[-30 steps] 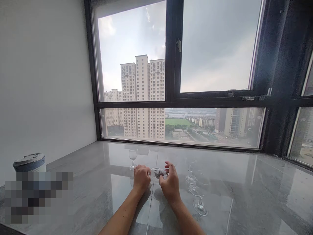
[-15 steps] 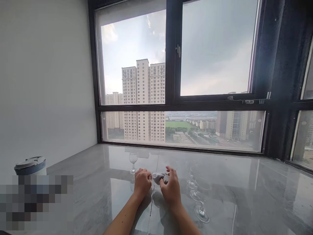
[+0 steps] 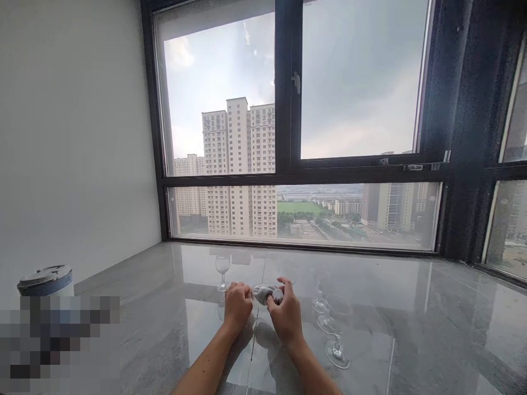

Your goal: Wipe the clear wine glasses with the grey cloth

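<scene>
Between my hands is a grey cloth (image 3: 262, 294), bunched up, with a rounded pale end showing by my right thumb. My right hand (image 3: 286, 314) is closed on the cloth, its index finger raised and bent over it. Curled fingers on my left hand (image 3: 237, 307) pinch a clear glass piece at the cloth's left end; it looks like part of a wine glass, mostly hidden. Just beyond my left hand stands an upright wine glass (image 3: 223, 266). To the right of my right hand, several clear wine glasses stand in a row, the nearest wine glass (image 3: 337, 354) closest to me.
The glossy grey tiled surface (image 3: 152, 323) runs back to a dark-framed window (image 3: 304, 178). At the far left is a lidded cup (image 3: 45, 281) with a blue band, beside a pixelated patch. A pale wall (image 3: 82, 137) rises on the left.
My right hand and the cloth have turned slightly, so the rounded pale end shows more plainly. The whole view has shifted a little. The standing glasses keep their places.
</scene>
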A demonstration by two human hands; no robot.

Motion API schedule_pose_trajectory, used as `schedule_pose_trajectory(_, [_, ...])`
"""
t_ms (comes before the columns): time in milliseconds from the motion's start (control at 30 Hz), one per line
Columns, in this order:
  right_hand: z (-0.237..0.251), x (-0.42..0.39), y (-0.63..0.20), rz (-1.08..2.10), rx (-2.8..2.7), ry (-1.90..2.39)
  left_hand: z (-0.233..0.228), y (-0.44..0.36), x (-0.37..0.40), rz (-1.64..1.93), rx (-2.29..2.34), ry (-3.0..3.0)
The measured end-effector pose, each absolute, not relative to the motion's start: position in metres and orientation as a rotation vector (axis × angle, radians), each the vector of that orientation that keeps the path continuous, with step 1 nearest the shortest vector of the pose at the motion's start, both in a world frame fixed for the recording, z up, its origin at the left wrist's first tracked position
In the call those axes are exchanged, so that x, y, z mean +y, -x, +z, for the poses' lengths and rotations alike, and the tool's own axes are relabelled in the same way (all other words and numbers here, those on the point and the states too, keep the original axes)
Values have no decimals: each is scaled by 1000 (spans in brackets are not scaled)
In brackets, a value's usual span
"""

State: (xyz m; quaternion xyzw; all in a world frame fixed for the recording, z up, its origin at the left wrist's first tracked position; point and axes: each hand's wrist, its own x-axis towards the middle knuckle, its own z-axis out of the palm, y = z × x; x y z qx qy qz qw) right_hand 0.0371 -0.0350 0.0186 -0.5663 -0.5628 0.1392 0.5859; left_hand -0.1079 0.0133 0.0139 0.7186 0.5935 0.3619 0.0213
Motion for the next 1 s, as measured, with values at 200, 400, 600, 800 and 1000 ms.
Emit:
schedule_pose_trajectory(200, [21, -36, -37, 299, -1268, 1249, 12, 107, 17, 1205, 1797, -2098])
schedule_pose_trajectory(400, [24, -40, -37, 250, -1225, 1196, 8, 111, 24, 1437, 1673, -1843])
schedule_pose_trajectory(600, [19, -36, -37, 318, -1268, 1293, 8, 123, 36, 1641, 1511, -1301])
schedule_pose_trajectory(800, [6, -30, -25, 716, -1425, 1179, 24, 119, 33, 1758, 1277, -1251])
schedule_pose_trajectory(1000, [13, -32, -25, 541, -1298, 1060, 33, 110, 16, 1701, 1201, -1525])
